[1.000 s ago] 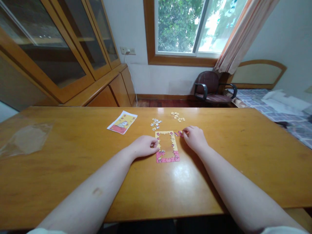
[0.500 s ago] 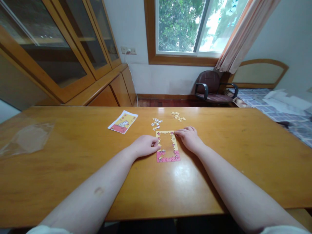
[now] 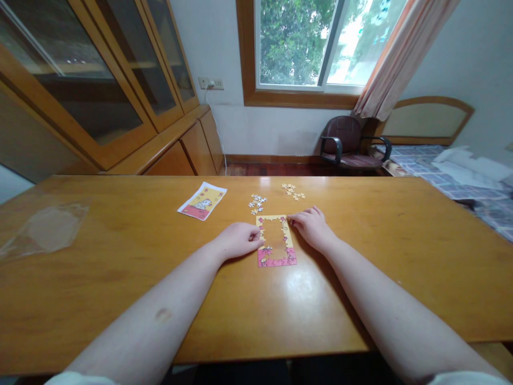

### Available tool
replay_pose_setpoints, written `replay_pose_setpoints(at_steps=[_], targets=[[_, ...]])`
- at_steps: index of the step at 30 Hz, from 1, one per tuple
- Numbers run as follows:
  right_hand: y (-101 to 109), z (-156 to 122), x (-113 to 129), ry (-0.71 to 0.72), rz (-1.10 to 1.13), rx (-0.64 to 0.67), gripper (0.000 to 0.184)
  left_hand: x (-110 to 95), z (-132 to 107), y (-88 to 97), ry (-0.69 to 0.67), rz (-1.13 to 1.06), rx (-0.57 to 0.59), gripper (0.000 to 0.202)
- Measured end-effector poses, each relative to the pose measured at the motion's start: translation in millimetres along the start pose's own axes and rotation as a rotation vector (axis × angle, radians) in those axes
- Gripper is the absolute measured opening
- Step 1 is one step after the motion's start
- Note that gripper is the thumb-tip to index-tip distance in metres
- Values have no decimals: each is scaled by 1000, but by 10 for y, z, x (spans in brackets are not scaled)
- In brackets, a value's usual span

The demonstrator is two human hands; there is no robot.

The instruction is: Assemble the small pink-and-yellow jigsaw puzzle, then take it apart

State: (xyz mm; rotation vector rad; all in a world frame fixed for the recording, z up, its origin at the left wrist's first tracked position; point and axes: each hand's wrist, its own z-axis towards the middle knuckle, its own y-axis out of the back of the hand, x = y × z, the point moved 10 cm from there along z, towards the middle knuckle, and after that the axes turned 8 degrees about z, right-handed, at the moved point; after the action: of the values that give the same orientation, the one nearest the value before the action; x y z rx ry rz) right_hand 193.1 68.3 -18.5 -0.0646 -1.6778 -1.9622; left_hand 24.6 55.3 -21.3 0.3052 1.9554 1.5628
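A jigsaw puzzle border [image 3: 277,262] lies flat on the table, yellow along the top and sides and pink at the bottom. Its middle shows bare wood, apart from a few joined pieces at lower left. My left hand [image 3: 239,240] rests at the left edge, fingers curled and thumb against the border. At the upper right corner is my right hand [image 3: 311,226], fingers bent together and the index tip touching the edge. Beneath those fingers peeks a small dark-marked puzzle piece [image 3: 293,222], mostly hidden. Loose pieces [image 3: 257,202] lie just beyond the border.
Farther right sits another group of pale puzzle pieces [image 3: 294,192]. A picture sheet [image 3: 202,201] with a white animal lies left of the pieces. Clear plastic [image 3: 50,227] is at the table's far left. Beyond the table [image 3: 132,214] stand a cabinet, a chair [image 3: 345,141] and a bed.
My right hand's fingers have shifted slightly, and a bit of a dark-marked piece now shows under them. My left hand and the border are almost unmoved.
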Motion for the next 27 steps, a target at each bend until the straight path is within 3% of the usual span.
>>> replay_pose_setpoints(at_steps=[10, 16, 22, 27], targets=[[33, 5, -13, -71, -26, 25, 17, 18, -1, -15, 14, -6, 2, 30], [96, -10, 81, -4, 25, 18, 13, 14, -4, 31, 18, -28, -37, 28], [90, -86, 438, 154, 323, 28, 11, -32, -7, 74, 9, -162, -149, 26], [38, -121, 542, 64, 501, 41, 5, -161, -38, 102, -42, -191, -209, 25]])
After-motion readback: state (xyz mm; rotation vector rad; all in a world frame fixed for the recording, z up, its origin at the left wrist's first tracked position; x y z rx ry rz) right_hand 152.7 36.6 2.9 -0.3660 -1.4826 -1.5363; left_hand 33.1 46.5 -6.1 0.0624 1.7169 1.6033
